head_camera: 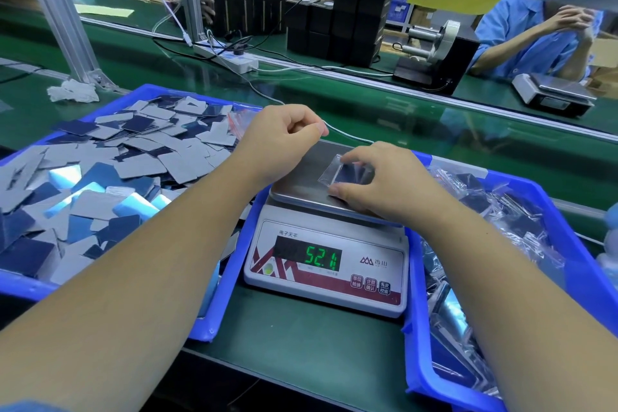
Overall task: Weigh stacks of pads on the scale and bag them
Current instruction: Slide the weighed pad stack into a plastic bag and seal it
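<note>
Right hand (378, 182) resting on the scale's steel pan (301, 177), fingertips and thumb pinching the edges of a small clear bag of pads (347, 172), which lies flat on the pan directly under that hand; likely held so to steady it while the weight settles, or to lift it off. Green display (322, 257) toward the wrist from that hand, reading 52.1, though with fingers bearing on the bag that figure probably not trustworthy. Left hand (284, 134) hovering just beyond the pan's far-left corner, fingers curled, thumb against forefinger; cannot tell whether anything thin is caught between them. Beside and below the left forearm, a blue tray (207, 321) heaped with loose grey and dark-blue pads (140, 167), within easy reach for counting out a further stack. A few red-striped empty zip bags (239, 122) just left of the left hand, on the tray's far edge. Outward of the right forearm, a second blue bin (421, 361) holding filled bags (501, 211), close by for dropping in weighed ones. All on the green counter (301, 361).
</note>
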`<action>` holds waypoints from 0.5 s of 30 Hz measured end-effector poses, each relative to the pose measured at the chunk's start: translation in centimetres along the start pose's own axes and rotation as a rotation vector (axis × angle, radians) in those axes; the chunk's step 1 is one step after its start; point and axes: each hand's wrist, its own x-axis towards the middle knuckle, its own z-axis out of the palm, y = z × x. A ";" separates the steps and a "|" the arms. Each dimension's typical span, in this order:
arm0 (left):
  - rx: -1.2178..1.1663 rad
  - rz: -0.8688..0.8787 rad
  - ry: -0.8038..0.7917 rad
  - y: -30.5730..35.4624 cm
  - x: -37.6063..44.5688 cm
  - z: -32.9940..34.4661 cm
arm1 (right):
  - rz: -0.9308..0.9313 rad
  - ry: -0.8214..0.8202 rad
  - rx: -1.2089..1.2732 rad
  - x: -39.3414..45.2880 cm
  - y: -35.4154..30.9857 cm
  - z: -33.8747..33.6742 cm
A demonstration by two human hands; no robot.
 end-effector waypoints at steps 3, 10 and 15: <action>0.015 -0.001 -0.010 0.0 0.0 0.1 | 0.002 0.030 0.005 0.1 0.2 0.1; 0.085 -0.011 -0.022 -0.4 -0.2 0.7 | 0.113 0.107 0.101 0.3 1.6 -0.7; 0.075 -0.013 -0.029 -0.4 -0.2 0.6 | 0.406 0.311 -0.025 0.7 4.6 -2.9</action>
